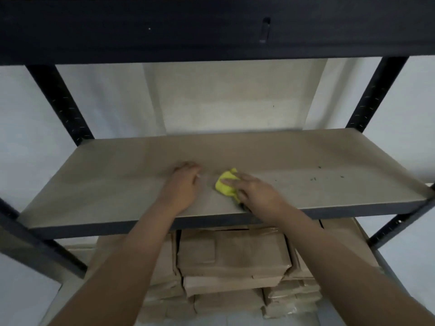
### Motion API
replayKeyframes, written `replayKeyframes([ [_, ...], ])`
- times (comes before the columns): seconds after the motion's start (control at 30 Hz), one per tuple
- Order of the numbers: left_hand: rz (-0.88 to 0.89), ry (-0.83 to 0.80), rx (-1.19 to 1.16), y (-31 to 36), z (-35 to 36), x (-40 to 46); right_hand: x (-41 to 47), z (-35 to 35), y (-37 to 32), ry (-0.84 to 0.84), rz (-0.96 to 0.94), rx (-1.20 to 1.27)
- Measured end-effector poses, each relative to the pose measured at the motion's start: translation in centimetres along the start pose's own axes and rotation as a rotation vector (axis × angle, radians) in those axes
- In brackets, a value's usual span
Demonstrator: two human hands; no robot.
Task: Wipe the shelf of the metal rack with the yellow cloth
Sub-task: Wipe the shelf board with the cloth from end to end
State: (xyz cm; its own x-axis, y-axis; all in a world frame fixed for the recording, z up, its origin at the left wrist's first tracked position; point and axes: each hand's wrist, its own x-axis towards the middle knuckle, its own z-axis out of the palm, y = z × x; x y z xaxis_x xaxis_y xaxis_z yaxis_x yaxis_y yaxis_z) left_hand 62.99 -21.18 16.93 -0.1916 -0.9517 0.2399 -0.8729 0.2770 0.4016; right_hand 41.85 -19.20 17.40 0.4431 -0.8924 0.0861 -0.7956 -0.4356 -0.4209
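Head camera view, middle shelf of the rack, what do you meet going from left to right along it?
Left rear upright → left hand flat on the shelf → yellow cloth → right hand on the cloth → dark specks → right rear upright.

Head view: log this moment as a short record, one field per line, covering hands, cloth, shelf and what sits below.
right hand: pressing the crumpled yellow cloth flat on the shelf
left hand: empty, palm down on the board beside the cloth
shelf: beige board shelf of the black metal rack, small dark specks on its right part
below: stacked brown paper-wrapped packages
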Motion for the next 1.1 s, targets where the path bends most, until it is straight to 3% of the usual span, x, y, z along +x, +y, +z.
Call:
replayKeyframes([
  [0.07,0.017,-0.047,-0.037,2.7,2.2,0.7,2.2,-1.1,2.2,0.017,0.089,-0.034],
  [0.17,-0.007,-0.061,0.13,4.1,4.0,1.0,3.2,-3.2,7.3,0.015,0.302,-0.118],
  [0.33,-0.047,-0.111,0.236,4.1,4.5,1.0,-3.8,-4.4,10.5,0.207,0.595,-0.172],
  [0.43,-0.059,-0.133,0.272,4.2,4.8,0.9,-7.1,-3.0,7.2,0.328,0.549,-0.175],
  [0.6,-0.079,-0.14,0.222,4.2,4.5,1.4,-5.2,1.1,-0.1,0.308,0.219,-0.134],
  [0.67,-0.095,-0.12,0.173,4.4,4.3,1.2,-2.8,1.3,-0.4,0.233,0.194,-0.094],
  [0.77,-0.102,-0.094,0.18,4.1,4.2,1.1,0.6,-0.1,1.9,0.082,0.232,-0.103],
  [0.93,-0.108,-0.103,0.205,3.8,4.3,1.3,1.1,-4.9,12.2,0.015,0.299,-0.226],
  [1.1,-0.106,-0.099,0.212,3.8,4.3,1.2,-5.9,-9.9,19.3,0.149,0.603,-0.265],
])
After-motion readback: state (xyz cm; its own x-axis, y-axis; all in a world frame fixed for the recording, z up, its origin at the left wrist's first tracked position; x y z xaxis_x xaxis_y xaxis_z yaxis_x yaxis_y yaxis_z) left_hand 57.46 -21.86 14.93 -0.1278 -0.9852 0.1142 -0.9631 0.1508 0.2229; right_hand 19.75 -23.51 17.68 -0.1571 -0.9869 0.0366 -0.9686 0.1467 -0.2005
